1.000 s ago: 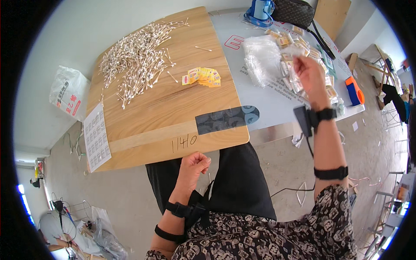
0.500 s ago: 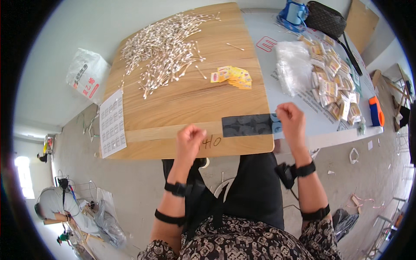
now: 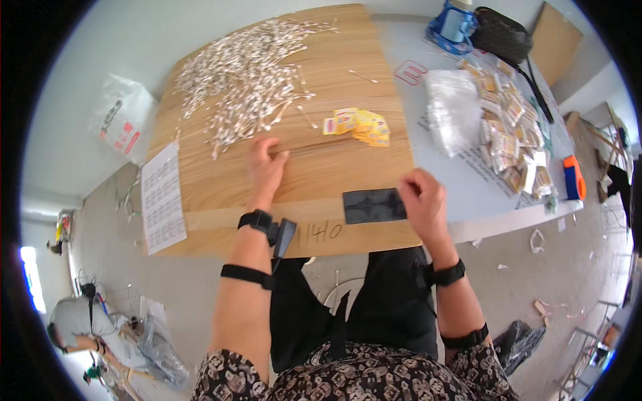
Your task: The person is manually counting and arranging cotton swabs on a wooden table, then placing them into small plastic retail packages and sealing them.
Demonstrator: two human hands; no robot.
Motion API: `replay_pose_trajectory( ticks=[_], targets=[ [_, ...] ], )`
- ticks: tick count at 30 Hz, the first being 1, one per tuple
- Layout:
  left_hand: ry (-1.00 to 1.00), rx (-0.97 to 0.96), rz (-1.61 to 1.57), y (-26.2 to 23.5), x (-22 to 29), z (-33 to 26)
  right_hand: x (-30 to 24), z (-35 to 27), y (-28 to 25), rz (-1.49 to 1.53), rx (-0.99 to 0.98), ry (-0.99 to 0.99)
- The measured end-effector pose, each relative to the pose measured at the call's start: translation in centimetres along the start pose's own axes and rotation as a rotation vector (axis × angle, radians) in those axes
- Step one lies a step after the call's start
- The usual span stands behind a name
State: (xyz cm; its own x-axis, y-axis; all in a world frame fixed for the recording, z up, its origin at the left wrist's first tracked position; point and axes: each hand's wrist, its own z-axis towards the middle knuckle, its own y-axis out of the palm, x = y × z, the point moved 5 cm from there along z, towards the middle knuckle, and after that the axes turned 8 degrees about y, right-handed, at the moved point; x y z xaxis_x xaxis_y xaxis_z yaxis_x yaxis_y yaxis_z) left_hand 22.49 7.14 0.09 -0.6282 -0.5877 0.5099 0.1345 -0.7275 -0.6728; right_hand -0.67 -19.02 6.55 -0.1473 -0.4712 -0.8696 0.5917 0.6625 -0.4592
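A large heap of white-tipped cotton swabs (image 3: 244,73) spreads over the far left of the wooden table. My left hand (image 3: 266,170) is open just nearer than the heap's front edge, thumb and fingers apart, holding nothing. Close to the table's right edge, my right hand (image 3: 424,204) has its fingers curled together; whatever may be in them is hidden. It covers the right end of a flat dark strip (image 3: 374,206). Beyond it lies a fanned stack of small yellow cards (image 3: 364,125). Two single swabs lie apart from the heap, one of them a loose swab (image 3: 363,76) farther back.
On the grey surface at right are clear plastic bags (image 3: 452,110), many small filled packs (image 3: 511,127), an orange-and-blue tool (image 3: 573,178), a blue bottle (image 3: 456,25) and a dark pouch (image 3: 503,32). A printed sheet (image 3: 162,197) lies on the table's left edge.
My left hand has moved away from me toward the swab heap and its fingers have opened. My right hand has shifted left and nearer, onto the dark strip's right end.
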Motion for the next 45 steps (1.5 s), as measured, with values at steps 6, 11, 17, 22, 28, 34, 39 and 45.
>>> replay_pose_trajectory(
  ticks=[6, 11, 17, 22, 28, 34, 39, 45],
  targets=[
    [-0.125, -0.062, -0.25, -0.1, 1.8, 0.0, 10.7, 5.6, -6.8, -0.163, 0.249, 0.2],
    [-0.081, -0.056, -0.174, -0.5, 0.8, 0.1, 13.8, 7.6, -6.4, -0.431, 0.194, 0.215],
    [-0.182, -0.083, -0.265, 0.1, 1.7, 0.0, 16.6, 8.4, -6.7, -0.447, 0.319, 0.278],
    [-0.146, -0.098, -0.242, -0.3, 0.8, 0.3, 16.1, 7.6, -9.2, -0.131, 0.477, 0.315],
    [-0.302, -0.186, -0.541, -1.3, 1.4, 0.6, 10.9, 2.5, -11.2, 0.335, 0.547, 0.319],
    [-0.259, -0.462, -0.783, 0.6, 18.5, -6.6, 3.9, -6.4, -8.6, 0.484, 0.299, 0.336],
    [-0.426, -0.602, -1.081, 2.4, 24.6, -12.2, 3.1, -11.7, -3.5, 0.598, 0.065, 0.373],
    [-0.444, -0.628, -0.948, 2.4, 24.4, -13.8, 2.6, -13.7, -1.7, 0.78, -0.129, 0.528]
  ],
)
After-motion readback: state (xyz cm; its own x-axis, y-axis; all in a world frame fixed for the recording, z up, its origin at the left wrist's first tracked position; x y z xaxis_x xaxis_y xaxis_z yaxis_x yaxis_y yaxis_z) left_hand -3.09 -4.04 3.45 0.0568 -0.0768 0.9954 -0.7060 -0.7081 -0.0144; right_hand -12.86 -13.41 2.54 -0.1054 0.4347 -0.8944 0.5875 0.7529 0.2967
